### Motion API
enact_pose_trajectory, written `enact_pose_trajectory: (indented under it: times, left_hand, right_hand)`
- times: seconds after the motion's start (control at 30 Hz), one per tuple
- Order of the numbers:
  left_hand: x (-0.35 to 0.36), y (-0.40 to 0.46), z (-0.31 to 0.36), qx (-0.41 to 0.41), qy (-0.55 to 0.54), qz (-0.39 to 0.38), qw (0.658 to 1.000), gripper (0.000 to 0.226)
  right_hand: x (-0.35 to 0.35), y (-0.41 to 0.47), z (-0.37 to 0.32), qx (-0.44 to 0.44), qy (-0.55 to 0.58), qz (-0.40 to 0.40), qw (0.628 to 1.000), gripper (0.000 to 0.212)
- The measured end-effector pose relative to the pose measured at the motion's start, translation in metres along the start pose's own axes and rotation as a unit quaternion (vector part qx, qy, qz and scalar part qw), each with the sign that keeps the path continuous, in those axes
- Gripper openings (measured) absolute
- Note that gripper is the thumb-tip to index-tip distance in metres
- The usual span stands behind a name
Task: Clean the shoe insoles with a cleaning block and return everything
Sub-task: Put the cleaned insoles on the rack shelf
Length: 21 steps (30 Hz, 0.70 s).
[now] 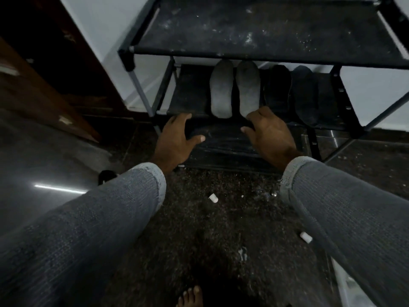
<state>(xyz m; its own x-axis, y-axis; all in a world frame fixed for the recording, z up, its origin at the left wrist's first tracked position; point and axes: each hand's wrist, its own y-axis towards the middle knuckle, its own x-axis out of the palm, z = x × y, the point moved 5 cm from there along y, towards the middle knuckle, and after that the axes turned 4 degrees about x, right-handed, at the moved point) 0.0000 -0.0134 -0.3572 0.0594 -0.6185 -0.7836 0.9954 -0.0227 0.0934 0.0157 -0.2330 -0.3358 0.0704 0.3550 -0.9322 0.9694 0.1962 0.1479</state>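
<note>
Two grey insoles (221, 89) (248, 87) lie side by side on the middle shelf of a black shoe rack (254, 52). To their right on the same shelf lie two dark insoles (277, 87) (306, 94). My left hand (177, 138) hovers in front of the shelf's front edge, fingers spread, holding nothing. My right hand (269, 134) reaches just below the right grey insole's heel end, its fingertips at the shelf edge, fingers apart and empty. No cleaning block is visible in either hand.
The rack's dusty top shelf (254, 25) overhangs the insoles. A brown wooden door (44, 91) stands at the left. On the dark speckled floor lie two small white pieces (213, 198) (306, 237). My bare toes (191, 295) show at the bottom.
</note>
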Motion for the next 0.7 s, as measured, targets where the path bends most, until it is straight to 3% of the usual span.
enact_pose_trajectory:
  times: [0.17,0.43,0.7]
  left_hand:
    - [-0.053,-0.068,-0.026,-0.057,0.016,0.039,0.997,0.055]
    - [-0.157,-0.192,-0.093,-0.164,0.080,0.071,0.981,0.054]
    - [-0.245,-0.297,-0.170,-0.269,0.044,0.144,0.951,0.051]
  right_hand:
    - [-0.007,-0.022,-0.066,-0.035,0.001,-0.014,0.999,0.035]
    - [0.004,-0.063,-0.191,-0.124,-0.012,-0.072,0.990,0.034]
    - [0.031,-0.096,-0.297,-0.187,-0.017,-0.115,0.975,0.035]
